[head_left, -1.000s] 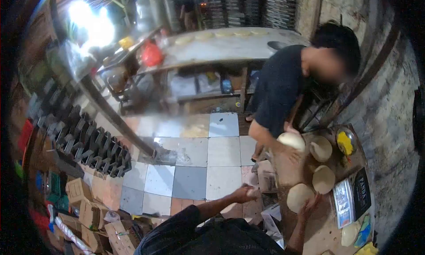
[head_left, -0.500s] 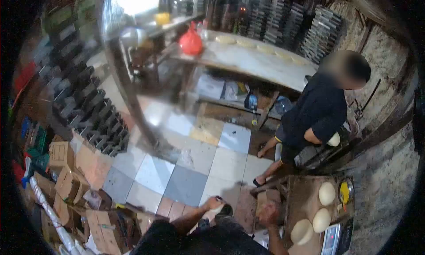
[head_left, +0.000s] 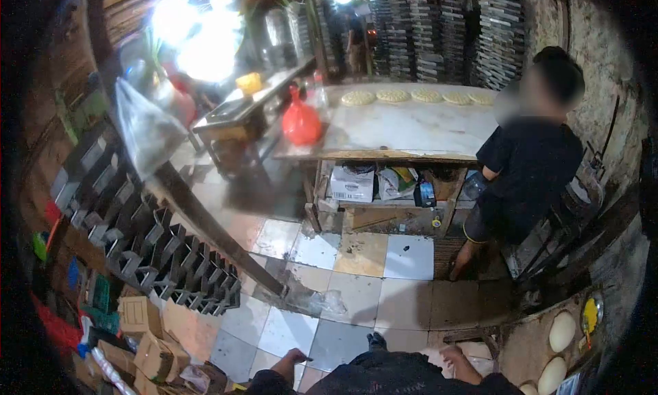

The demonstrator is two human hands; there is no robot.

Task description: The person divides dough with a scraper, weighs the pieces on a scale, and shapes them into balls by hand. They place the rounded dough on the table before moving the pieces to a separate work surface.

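My left hand [head_left: 295,358] hangs low in front of my body, over the tiled floor, its fingers loosely apart and nothing visible in them. On the other side, my right hand [head_left: 454,358] is beside the wooden work board [head_left: 524,340], fingers partly spread with no object seen in them. Smooth pale dough balls [head_left: 563,331] rest on that board, to the right of my right hand. A metal bowl with a yellow mass [head_left: 590,315] sits at the board's far corner. The scale [head_left: 568,385] shows only partly at the lower edge.
A co-worker in dark clothes [head_left: 531,162] stands at the long table [head_left: 411,134], which bears several patterned dough rounds [head_left: 393,95] and a red bag [head_left: 301,123]. A slanting post [head_left: 212,224], stacked metal moulds [head_left: 157,241] and cardboard boxes [head_left: 140,315] stand to the left.
My view has risen and swung, so the board now lies lower right. My hands have shifted apart from the earlier pose. The co-worker has turned toward the table; the dough ball beside them is no longer visible.
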